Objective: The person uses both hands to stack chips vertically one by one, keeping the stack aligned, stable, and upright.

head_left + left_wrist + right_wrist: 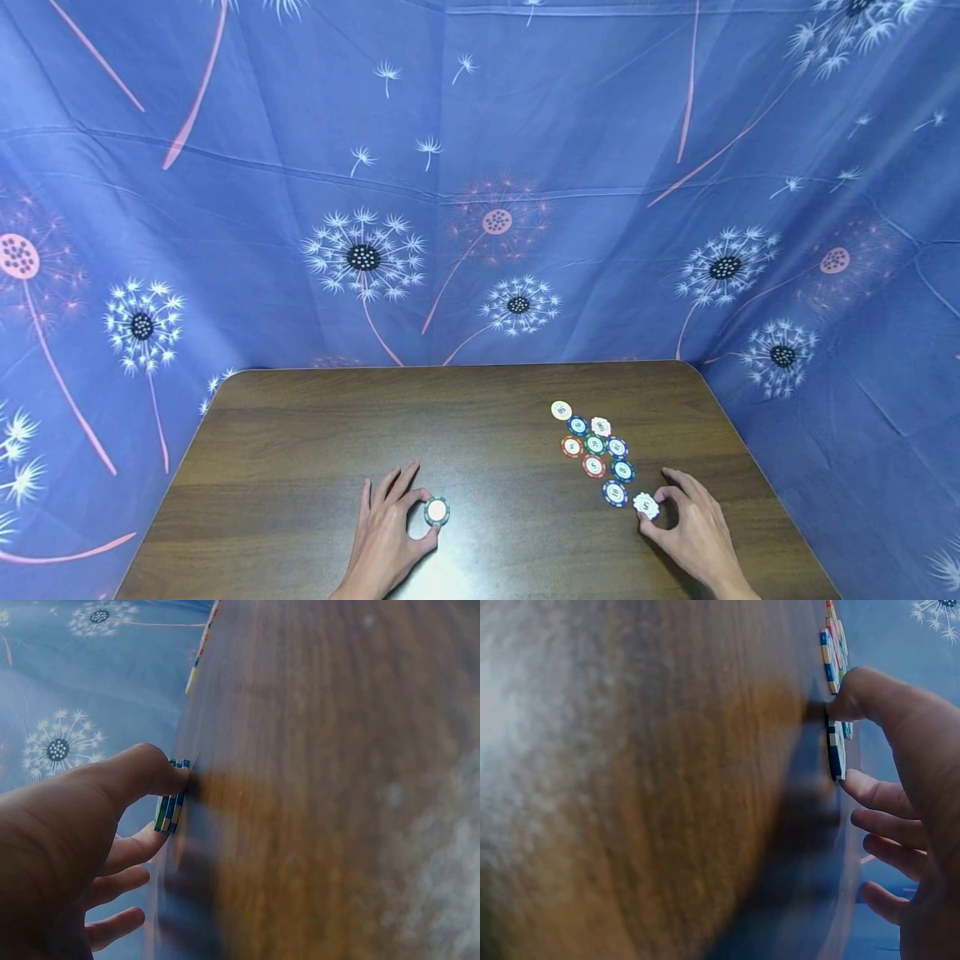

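Observation:
My left hand pinches a short stack of poker chips between thumb and index finger, its other fingers spread. In the left wrist view the stack shows a green chip on top and blue-edged ones below, low at the tabletop. On the right, my right hand holds a white poker chip by its rim with thumb and index finger. Its dark and white edge shows in the right wrist view, at the table surface. Just beyond it lies a blue chip, apart from the fingers.
Several more chips lie flat in a loose cluster on the right of the wooden table, among them a yellowish chip, a red chip and a green chip. A blue dandelion-print cloth hangs behind and around the table.

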Motion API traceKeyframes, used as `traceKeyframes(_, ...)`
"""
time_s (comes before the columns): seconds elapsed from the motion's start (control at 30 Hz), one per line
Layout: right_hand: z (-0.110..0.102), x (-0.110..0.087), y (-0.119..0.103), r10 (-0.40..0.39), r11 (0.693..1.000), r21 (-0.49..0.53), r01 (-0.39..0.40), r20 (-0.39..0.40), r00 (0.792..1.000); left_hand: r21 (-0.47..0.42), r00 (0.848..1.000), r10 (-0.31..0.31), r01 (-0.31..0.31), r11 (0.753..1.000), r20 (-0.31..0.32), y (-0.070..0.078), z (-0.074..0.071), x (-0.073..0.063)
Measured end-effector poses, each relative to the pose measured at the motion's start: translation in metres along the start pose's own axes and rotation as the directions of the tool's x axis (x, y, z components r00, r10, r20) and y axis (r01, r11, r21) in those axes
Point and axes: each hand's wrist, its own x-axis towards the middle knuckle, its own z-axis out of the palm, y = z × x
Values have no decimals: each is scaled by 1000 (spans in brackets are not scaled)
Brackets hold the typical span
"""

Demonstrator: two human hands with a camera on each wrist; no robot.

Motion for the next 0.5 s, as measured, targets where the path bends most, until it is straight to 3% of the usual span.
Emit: traceKeyframes(0.5, 2, -3, -1, 37, 999, -10, -37, -3, 999, 2, 1000, -9, 9, 1000, 10, 0, 0, 0)
